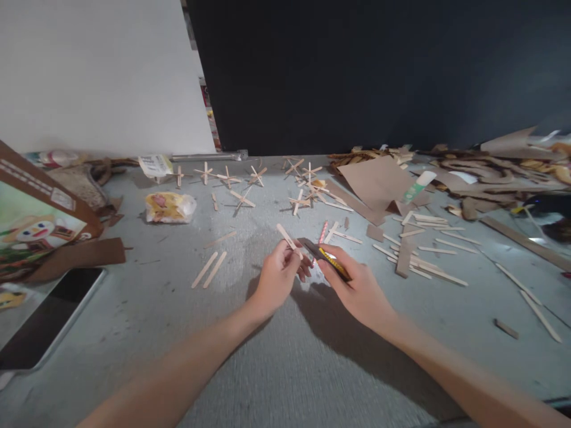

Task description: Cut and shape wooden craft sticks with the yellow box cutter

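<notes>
Between the fingers of my left hand is a wooden craft stick, its far end pointing up and to the left. My right hand grips a black and yellow utility knife, whose front end is close to the stick; I cannot tell whether the blade touches it. Just behind the knife lies a red and white striped straw. Two loose craft sticks rest side by side left of my left hand. Farther back stand several star shapes made of crossed sticks.
A pile of craft sticks and brown cardboard with a glue stick lie to the right. On the left are a phone, a printed box and a yellow wrapped packet. A dark panel stands behind.
</notes>
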The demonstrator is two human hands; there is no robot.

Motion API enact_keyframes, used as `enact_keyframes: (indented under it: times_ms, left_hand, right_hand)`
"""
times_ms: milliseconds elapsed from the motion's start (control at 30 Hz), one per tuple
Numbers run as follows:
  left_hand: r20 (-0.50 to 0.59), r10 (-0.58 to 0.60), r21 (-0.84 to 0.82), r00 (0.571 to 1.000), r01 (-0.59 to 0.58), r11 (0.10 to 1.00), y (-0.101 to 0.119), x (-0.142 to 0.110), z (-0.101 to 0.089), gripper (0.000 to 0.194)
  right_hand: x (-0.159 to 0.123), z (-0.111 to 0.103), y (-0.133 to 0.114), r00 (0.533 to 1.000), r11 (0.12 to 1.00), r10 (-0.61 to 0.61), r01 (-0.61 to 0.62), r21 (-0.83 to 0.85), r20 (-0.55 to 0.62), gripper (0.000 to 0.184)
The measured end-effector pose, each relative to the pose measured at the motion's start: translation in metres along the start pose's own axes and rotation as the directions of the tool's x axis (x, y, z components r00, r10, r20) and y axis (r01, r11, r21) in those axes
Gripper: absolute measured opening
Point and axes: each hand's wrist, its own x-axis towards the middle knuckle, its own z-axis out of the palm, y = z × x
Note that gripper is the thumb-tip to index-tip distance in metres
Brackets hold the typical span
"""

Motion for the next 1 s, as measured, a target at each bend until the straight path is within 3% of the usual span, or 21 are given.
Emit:
enact_keyframes:
  times_ms: [300, 667, 1000]
  left_hand:
    - [0.032, -0.026, 0.024, 0.999, 0.025, 0.999, 0.0025, -0.0044, 0.0007, 0.032]
    - [0.035, -0.041, 0.012, 0.999, 0.041, 0.999, 0.0008, -0.0030, -0.0006, 0.035]
    - [0.001, -0.002, 0.157, 1.000, 0.002, 0.988, 0.0007, -0.0049, -0.0018, 0.026]
  right_hand:
    - [0.0011, 0.0011, 0.0000, 0.995, 0.998, -0.045, 0.049, -0.043, 0.085, 0.053]
    - [0.0018, 0.0009, 0.0015, 0.996, 0.996, -0.046, 0.052, -0.068, 0.082, 0.054]
    - [0.0011, 0.0023, 0.0038, 0.998, 0.996, -0.040, 0.042, -0.075, 0.038, 0.056]
